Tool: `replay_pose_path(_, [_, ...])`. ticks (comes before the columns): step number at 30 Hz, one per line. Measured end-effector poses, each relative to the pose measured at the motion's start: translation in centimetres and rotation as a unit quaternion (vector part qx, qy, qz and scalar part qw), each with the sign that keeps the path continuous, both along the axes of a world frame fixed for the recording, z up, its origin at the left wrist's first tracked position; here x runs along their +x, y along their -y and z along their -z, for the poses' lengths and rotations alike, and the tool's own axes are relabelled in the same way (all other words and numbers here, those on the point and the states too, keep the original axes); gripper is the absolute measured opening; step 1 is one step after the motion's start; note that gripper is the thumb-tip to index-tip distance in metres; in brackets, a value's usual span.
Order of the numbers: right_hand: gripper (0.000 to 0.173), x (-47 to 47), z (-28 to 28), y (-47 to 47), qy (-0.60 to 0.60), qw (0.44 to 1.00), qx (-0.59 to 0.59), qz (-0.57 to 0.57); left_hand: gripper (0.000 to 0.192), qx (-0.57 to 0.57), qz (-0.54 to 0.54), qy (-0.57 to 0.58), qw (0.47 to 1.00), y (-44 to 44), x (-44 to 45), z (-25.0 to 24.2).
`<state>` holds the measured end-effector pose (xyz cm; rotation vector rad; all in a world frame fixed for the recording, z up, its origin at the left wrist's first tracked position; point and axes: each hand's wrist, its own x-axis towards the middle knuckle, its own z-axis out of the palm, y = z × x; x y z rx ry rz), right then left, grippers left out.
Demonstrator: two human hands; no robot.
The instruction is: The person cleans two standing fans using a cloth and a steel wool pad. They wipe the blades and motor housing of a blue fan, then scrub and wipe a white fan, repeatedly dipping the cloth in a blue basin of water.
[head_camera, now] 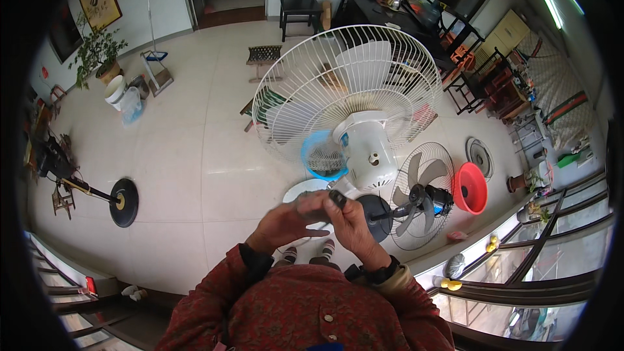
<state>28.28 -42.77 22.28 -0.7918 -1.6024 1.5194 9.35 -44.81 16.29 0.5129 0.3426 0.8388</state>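
Observation:
In front of me stands a white pedestal fan with its wire cage (287, 83) facing away and its white motor housing (373, 161) towards me. My right hand (356, 229) is raised just before the housing, with a small black part (337, 198) at its thumb and fingers. What this part is exactly, I cannot tell. Beside it my left hand (280, 226) has thumb and fingers apart. Its blurred fingertips reach towards the right hand; whether they touch it is unclear. The fan's white round base (302, 190) is partly hidden behind my hands.
A black fan (419, 195) with grey blades stands close on the right, beside a red basin (470, 187). Behind the white cage is a blue basin (312, 170). Another black fan base (124, 202) is at left. A low windowsill (419, 265) runs along the right.

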Motion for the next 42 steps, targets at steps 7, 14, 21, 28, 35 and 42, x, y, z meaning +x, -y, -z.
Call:
replay_pose_path(7, [0.028,5.6,-3.4,1.5,0.058,0.967,0.033,0.247,0.047,0.01,-0.136,-0.058,0.989,-2.3,0.1,-1.4])
replay_pose_path(14, [0.065,9.3,-5.2,-3.2,0.294,0.835,0.348,0.307,0.057,0.163,-0.298,-0.105,0.935,-6.1,2.0,-9.1])
replay_pose_path(21, [0.075,7.2,-1.4,-4.3,0.343,0.802,0.396,0.287,0.051,0.512,-0.345,-0.513,0.597,-7.8,4.0,-10.7])
replay_pose_path(28, [0.053,7.0,0.5,-4.4,0.31,0.796,0.408,0.322,0.049,0.453,-0.481,-0.448,0.601,-7.3,5.7,-12.9])
replay_pose_path(35, [0.052,7.2,0.6,-4.2,0.281,0.804,0.413,0.323,0.043,0.733,-0.285,-0.5,0.363,-13.2,8.1,-13.5])
replay_pose_path(42, [0.05,10.4,-0.3,-5.3,0.078,0.883,0.304,0.348,0.037,0.723,-0.244,-0.52,0.385,-12.9,7.1,-10.7])
